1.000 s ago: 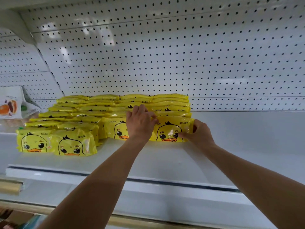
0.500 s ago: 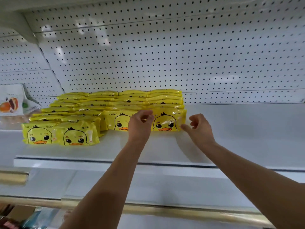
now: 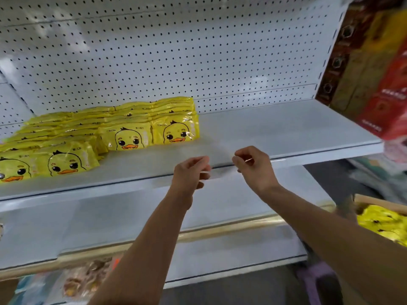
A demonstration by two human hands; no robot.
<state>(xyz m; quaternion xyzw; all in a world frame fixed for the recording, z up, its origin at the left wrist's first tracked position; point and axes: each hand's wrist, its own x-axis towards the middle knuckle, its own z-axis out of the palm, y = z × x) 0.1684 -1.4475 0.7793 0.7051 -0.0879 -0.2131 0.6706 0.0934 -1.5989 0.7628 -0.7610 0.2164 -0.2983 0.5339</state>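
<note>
Yellow duck packs (image 3: 130,139) on a white shelf (image 3: 275,128), with both hands held in front of it.
Four rows of packs lie at the shelf's left, four duck faces fronting. A wooden-rimmed box (image 3: 374,200) at lower right holds more yellow packs (image 3: 383,223), too blurred to count. The left hand (image 3: 191,172) and right hand (image 3: 253,166) hover by the shelf edge, loosely curled and holding nothing.

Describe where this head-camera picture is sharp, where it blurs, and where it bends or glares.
Head view: duck packs fairly sharp, glints on their wrap; red boxes at the right edge smeared by blur; shelf edge bows from wide-angle distortion; soft glare patches on the pegboard.
</note>
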